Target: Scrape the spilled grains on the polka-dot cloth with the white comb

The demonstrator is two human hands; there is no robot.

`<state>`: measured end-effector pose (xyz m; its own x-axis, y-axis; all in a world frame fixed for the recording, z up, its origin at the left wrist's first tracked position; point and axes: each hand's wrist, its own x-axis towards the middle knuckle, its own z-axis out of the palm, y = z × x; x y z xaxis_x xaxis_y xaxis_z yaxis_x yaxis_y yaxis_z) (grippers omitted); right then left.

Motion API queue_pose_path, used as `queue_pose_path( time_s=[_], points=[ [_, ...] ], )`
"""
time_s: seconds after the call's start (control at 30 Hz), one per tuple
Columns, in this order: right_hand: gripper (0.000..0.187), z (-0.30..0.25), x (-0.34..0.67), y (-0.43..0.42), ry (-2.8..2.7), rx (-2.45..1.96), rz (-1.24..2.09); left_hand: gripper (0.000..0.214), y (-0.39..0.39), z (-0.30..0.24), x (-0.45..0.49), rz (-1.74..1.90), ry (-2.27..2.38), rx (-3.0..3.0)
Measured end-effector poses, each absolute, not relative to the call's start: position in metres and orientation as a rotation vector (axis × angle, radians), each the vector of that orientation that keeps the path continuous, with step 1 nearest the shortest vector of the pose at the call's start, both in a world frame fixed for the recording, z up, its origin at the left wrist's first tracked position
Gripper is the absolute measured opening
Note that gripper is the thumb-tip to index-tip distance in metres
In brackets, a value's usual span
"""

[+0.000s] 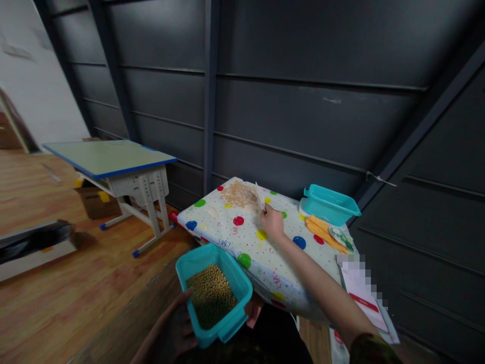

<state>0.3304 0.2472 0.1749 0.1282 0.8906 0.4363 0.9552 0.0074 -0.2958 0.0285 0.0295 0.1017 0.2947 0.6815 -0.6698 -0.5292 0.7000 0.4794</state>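
A teal plastic container (238, 283) with soybeans (212, 293) inside sits low in front of me, beside the table's near edge. My left hand (176, 321) grips its left side, the thumb near the rim and the other fingers partly in shadow. Out over the table, my right hand (272, 222) is closed on a thin white sheet-like piece (259, 196), held upright. That piece stands at the right side of a spread-out patch of pale brown, crumb-like bits (238, 194). What the bits are is too small to tell.
A dotted cloth (227, 232) covers the table. At its right end are another teal container (329, 205), an orange cloth (322, 232), a round green-and-white item (339, 235) and a paper sheet (364, 293). A dark panelled wall (284, 116) rises behind; a desk (113, 156) stands left.
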Motion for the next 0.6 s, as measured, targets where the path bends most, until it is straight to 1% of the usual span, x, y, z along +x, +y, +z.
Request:
queue_pose_path(
  time_s=[0.03, 0.07, 0.17, 0.3, 0.4, 0.6],
  points=[
    [0.03, 0.175, 0.328, 0.247, -1.775, -1.871, -0.153, 0.135, 0.03, 0.099, 0.029, 0.834, 1.031, 0.198],
    [0.029, 0.176, 0.327, 0.247, -1.766, -1.845, -0.142, 0.136, 0.031, 0.096, 0.03, 0.851, 1.078, 0.214],
    [0.029, 0.176, 0.332, 0.248, -1.707, -1.741, -0.099, 0.127, 0.033, 0.092, 0.032, 0.848, 1.124, 0.212],
    [0.034, 0.17, 0.347, 0.25, -1.665, -1.607, -0.044, 0.12, 0.033, 0.088, 0.031, 0.816, 1.096, 0.206],
    [0.036, 0.163, 0.353, 0.25, -1.653, -1.584, 0.002, 0.115, 0.033, 0.083, 0.031, 0.818, 1.102, 0.226],
    [0.034, 0.155, 0.36, 0.251, -1.63, -1.538, 0.11, 0.097, 0.031, 0.086, 0.034, 0.808, 0.984, 0.183]
  ],
)
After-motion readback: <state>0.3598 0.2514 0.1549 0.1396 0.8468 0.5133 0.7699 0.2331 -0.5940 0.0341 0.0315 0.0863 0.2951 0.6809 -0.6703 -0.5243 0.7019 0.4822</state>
